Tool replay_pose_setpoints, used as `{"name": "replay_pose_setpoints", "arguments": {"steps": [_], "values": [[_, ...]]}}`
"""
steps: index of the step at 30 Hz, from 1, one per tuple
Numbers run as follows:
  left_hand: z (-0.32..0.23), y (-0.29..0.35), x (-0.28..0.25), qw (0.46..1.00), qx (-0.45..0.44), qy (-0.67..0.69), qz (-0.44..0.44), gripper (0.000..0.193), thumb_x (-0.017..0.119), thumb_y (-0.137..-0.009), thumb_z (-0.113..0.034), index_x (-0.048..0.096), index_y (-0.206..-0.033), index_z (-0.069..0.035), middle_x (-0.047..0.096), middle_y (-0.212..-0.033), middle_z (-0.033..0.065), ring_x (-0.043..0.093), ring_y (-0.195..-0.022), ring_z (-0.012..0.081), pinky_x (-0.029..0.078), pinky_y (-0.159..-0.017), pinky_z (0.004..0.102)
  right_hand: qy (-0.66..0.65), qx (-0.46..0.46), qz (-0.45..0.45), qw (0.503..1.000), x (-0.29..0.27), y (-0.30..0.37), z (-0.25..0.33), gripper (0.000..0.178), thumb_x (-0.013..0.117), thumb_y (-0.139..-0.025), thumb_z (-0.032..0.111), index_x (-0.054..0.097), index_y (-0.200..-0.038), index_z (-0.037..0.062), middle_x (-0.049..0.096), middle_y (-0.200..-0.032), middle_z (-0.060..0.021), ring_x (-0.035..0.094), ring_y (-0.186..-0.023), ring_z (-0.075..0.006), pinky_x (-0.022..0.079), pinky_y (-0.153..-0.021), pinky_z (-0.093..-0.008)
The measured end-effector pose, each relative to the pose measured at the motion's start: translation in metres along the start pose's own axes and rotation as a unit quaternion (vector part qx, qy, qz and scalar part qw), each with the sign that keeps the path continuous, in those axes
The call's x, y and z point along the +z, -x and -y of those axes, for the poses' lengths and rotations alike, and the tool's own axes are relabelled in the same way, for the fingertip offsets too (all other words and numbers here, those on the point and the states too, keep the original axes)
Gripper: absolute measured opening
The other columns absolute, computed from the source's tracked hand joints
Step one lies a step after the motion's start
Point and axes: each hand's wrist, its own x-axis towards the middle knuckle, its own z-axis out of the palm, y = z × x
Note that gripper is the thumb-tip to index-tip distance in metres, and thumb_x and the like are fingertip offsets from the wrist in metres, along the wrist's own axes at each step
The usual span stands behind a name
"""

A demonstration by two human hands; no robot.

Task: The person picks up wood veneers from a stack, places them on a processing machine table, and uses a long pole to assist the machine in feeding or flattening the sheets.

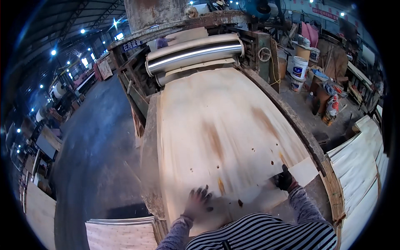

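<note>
A large pale wood veneer sheet (200,112) with brown streaks and small dark knots lies on the machine bed before me. My left hand (199,203), in a glove with dark fingertips, rests on its near left part with the fingers spread. Close to the near right edge is my right hand (284,180) in a dark glove. Its thumb stands out from the other fingers, which are blurred; I make out nothing held in it. Just right of that hand lies a smaller pale veneer piece (304,171). Beyond the sheet's far end sits a shiny metal roller (196,54).
Stacked veneer sheets (358,166) stand at the right, and another stack (121,234) is at the lower left. The bed's raised right rail (287,112) runs beside the sheet. Further right are white buckets (299,68). Behind the roller, another person (162,41) is partly visible.
</note>
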Motion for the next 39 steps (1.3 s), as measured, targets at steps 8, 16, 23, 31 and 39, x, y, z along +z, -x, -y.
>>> {"name": "replay_pose_setpoints", "arguments": {"steps": [8, 16, 23, 31, 39], "values": [[0.078, -0.057, 0.037, 0.991, -0.102, -0.079, -0.040, 0.054, 0.054, -0.074, -0.035, 0.044, -0.123, -0.015, 0.035, -0.132, 0.0114, 0.027, -0.125, 0.0273, 0.013, -0.105, 0.0430, 0.146, -0.030, -0.053, 0.987, 0.012, -0.086, 0.041, 0.043, 0.053, -0.080, 0.046, 0.058, -0.077, 0.0032, 0.055, -0.057, -0.0063, 0.050, -0.049, -0.0187, 0.039, -0.047, -0.0270], [0.143, -0.142, 0.015, 0.962, -0.243, -0.018, -0.123, 0.055, 0.052, -0.078, -0.033, 0.039, -0.127, -0.013, 0.031, -0.135, 0.0097, 0.026, -0.125, 0.0244, 0.014, -0.105, 0.0392, 0.133, -0.106, -0.046, 0.984, 0.067, -0.185, 0.087, 0.037, 0.053, -0.082, 0.039, 0.055, -0.076, 0.0030, 0.053, -0.057, -0.0077, 0.046, -0.047, -0.0186, 0.036, -0.044, -0.0295], [0.133, -0.135, 0.022, 0.951, -0.267, 0.096, -0.121, 0.056, 0.049, -0.081, -0.035, 0.033, -0.131, -0.016, 0.031, -0.135, 0.0112, 0.024, -0.126, 0.0278, 0.017, -0.103, 0.0397, 0.043, -0.088, 0.025, 0.995, 0.070, -0.254, 0.094, 0.029, 0.052, -0.083, 0.035, 0.050, -0.077, 0.0064, 0.050, -0.056, -0.0085, 0.043, -0.046, -0.0210, 0.034, -0.043, -0.0309], [0.016, -0.043, 0.013, 0.976, -0.137, 0.126, -0.110, 0.053, 0.052, -0.079, -0.033, 0.038, -0.126, -0.012, 0.036, -0.129, 0.0155, 0.033, -0.119, 0.0325, 0.025, -0.098, 0.0434, -0.220, -0.107, 0.164, 0.956, 0.072, -0.313, 0.113, 0.016, 0.052, -0.082, 0.016, 0.055, -0.087, 0.0015, 0.060, -0.098, -0.0161, 0.055, -0.097, -0.0342, 0.043, -0.087, -0.0508], [-0.052, 0.040, 0.003, 0.983, -0.124, -0.003, -0.136, 0.048, 0.051, -0.076, -0.036, 0.047, -0.112, -0.005, 0.047, -0.115, 0.0141, 0.042, -0.104, 0.0284, 0.035, -0.081, 0.0421, 0.007, -0.025, 0.120, 0.992, 0.090, -0.105, 0.022, 0.025, 0.050, -0.085, 0.023, 0.057, -0.101, 0.0057, 0.059, -0.099, -0.0126, 0.056, -0.090, -0.0261, 0.045, -0.080, -0.0375]]}}
